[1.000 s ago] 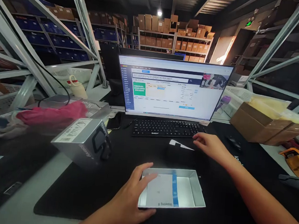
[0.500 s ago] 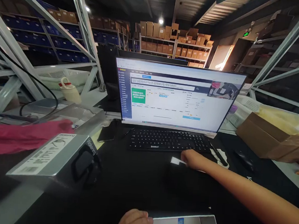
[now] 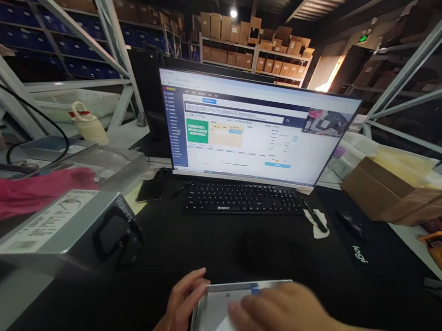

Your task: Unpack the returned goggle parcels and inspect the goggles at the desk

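At the lower middle of the head view, an open white box (image 3: 230, 285) lies on the black desk mat. My left hand (image 3: 179, 305) grips its left side, fingers curled against the wall. Motion blurs my right hand (image 3: 289, 313), which reaches across the box from the right and covers much of its inside; whether it holds anything does not show. A white panel or sheet (image 3: 213, 315) with a small dark logo is visible inside, beside a bit of blue strip (image 3: 255, 291) near the far wall.
A silver-grey "Wakening" box (image 3: 85, 231) stands left, near pink fabric (image 3: 31, 191) and a phone (image 3: 151, 185). Behind are a keyboard (image 3: 241, 200) and a lit monitor (image 3: 254, 132). On the right are a mouse (image 3: 349, 224), cardboard box (image 3: 383, 191) and pen (image 3: 316, 217) on tissue.
My right hand has come back from the keyboard's front edge, where it held a small white piece, to over the open box. More of the box now shows, and the view has shifted.
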Action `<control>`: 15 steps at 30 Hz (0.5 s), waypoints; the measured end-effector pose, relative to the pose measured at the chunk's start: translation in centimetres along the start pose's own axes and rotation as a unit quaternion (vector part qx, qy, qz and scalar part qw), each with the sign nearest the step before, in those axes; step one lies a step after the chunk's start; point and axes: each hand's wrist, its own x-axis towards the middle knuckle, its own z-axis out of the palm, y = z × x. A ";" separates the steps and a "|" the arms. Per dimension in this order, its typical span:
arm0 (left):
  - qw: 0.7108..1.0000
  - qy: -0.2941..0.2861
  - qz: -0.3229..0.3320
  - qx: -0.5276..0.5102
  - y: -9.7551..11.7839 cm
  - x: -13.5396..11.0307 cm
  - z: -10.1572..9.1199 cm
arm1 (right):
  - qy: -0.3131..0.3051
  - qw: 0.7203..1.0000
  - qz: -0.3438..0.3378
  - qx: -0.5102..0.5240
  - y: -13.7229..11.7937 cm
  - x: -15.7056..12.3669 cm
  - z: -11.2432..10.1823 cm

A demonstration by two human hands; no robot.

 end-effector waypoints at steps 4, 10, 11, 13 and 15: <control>1.000 -0.008 0.010 0.022 0.1 0.4 -0.7 | -0.140 0.989 0.048 0.014 -2.3 -0.4 1.9; 0.996 -0.048 0.027 0.068 2.3 1.9 -1.9 | 0.015 0.952 0.267 0.152 4.3 -5.4 -4.3; 0.994 -0.054 0.046 0.083 2.5 2.1 -2.1 | 0.020 0.939 0.310 0.149 5.7 -7.0 -4.4; 0.987 -0.061 0.096 0.109 2.7 2.3 -2.5 | -0.001 0.922 0.346 0.171 8.0 -10.0 -2.9; 0.980 -0.057 0.138 0.128 2.6 2.4 -3.0 | -0.010 0.911 0.340 0.231 9.4 -12.3 -0.3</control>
